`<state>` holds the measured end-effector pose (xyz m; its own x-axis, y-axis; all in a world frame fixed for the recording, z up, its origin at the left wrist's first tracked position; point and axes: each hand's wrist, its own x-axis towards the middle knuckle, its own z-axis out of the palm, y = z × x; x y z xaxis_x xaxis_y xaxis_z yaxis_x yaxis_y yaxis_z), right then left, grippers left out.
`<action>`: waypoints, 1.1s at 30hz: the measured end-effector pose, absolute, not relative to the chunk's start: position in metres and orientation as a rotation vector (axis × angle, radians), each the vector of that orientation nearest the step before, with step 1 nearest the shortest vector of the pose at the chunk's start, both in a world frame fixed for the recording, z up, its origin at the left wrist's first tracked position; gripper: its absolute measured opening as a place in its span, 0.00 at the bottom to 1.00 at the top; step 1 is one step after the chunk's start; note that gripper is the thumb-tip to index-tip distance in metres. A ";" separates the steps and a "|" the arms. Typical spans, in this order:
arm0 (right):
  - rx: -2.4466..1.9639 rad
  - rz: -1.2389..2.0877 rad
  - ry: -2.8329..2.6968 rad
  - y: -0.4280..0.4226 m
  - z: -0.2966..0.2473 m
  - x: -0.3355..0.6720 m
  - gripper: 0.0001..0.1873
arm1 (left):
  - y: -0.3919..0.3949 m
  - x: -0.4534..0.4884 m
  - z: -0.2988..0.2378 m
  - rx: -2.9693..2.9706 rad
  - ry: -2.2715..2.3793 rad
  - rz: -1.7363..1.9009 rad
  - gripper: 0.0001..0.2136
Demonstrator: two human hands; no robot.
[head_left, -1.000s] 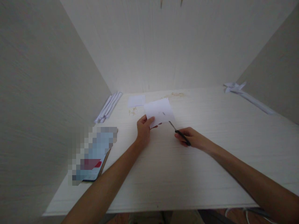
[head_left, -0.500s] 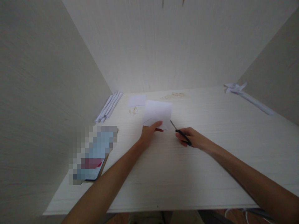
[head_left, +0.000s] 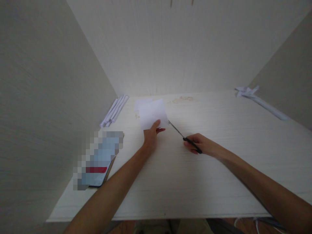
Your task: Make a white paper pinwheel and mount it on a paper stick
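Observation:
A white sheet of paper [head_left: 151,112], roughly square, is pinched at its lower edge by my left hand [head_left: 151,133], thumb on top and fingers beneath. My right hand [head_left: 200,143] grips the black handles of a pair of scissors [head_left: 177,130]. Their metal blades look closed and point up and left, the tip at the paper's lower right corner. Whether the tip touches the paper, I cannot tell. Partly behind the held sheet, another piece of white paper [head_left: 138,103] lies on the table.
Several rolled white paper tubes [head_left: 114,110] lie by the left wall. Nearer me rests a phone [head_left: 102,162], its screen blurred out. At the far right, a long paper tube with folded paper strips [head_left: 262,103] lies along the right wall. A high wall [head_left: 180,48] closes the white table's back.
My left hand has shifted left and slightly away from me with the paper, which now overlaps the sheet behind. More of the scissors' blades shows; my right hand has barely moved.

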<state>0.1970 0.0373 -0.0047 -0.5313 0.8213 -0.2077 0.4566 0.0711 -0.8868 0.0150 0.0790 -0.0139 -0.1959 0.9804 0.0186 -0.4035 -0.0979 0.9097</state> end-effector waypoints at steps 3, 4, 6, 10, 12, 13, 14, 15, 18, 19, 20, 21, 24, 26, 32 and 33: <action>-1.266 1.460 -2.040 0.037 -0.005 0.198 0.25 | 0.078 0.015 -0.012 0.842 0.987 1.538 0.17; -1.265 1.470 -2.042 0.037 -0.005 0.199 0.25 | 0.078 0.015 -0.012 0.839 0.984 1.532 0.16; -1.268 1.477 -2.045 0.038 -0.005 0.199 0.24 | 0.077 0.015 -0.010 0.824 0.976 1.533 0.15; -1.267 1.459 -2.061 0.038 -0.004 0.199 0.24 | 0.077 0.014 -0.008 0.791 0.957 1.562 0.13; -1.266 1.463 -2.060 0.038 -0.004 0.199 0.24 | 0.078 0.014 -0.008 0.788 0.957 1.557 0.13; -1.265 1.467 -2.059 0.038 -0.003 0.199 0.24 | 0.078 0.014 -0.008 0.789 0.964 1.552 0.13; -1.265 1.472 -2.057 0.037 -0.003 0.199 0.24 | 0.078 0.014 -0.009 0.792 0.975 1.547 0.13; -1.267 1.477 -2.054 0.037 -0.002 0.198 0.24 | 0.078 0.015 -0.009 0.798 0.988 1.541 0.13; -1.270 1.486 -2.044 0.037 -0.001 0.198 0.23 | 0.077 0.016 -0.011 0.844 1.003 1.514 0.11; -1.273 1.488 -2.041 0.037 -0.001 0.198 0.23 | 0.076 0.016 -0.011 0.861 1.002 1.506 0.11; -1.278 1.489 -2.039 0.037 -0.001 0.198 0.23 | 0.076 0.016 -0.011 0.874 1.000 1.501 0.11; -1.284 1.491 -2.038 0.037 -0.002 0.198 0.23 | 0.075 0.016 -0.011 0.883 1.000 1.499 0.11; -1.292 1.495 -2.046 0.037 -0.003 0.198 0.24 | 0.074 0.016 -0.011 0.899 1.004 1.490 0.11; -1.292 1.483 -2.058 0.038 -0.004 0.198 0.24 | 0.074 0.016 -0.011 0.904 1.014 1.485 0.10; -1.283 1.483 -2.044 0.038 -0.005 0.199 0.24 | 0.076 0.017 -0.012 0.869 1.022 1.506 0.14; -1.285 1.486 -2.041 0.038 -0.005 0.199 0.24 | 0.076 0.017 -0.012 0.870 1.012 1.508 0.15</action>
<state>0.1987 0.0376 -0.0049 -0.5508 0.7976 -0.2458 0.4787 0.0606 -0.8759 0.0168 0.0757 -0.0122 -0.1624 0.9867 0.0079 -0.3663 -0.0677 0.9280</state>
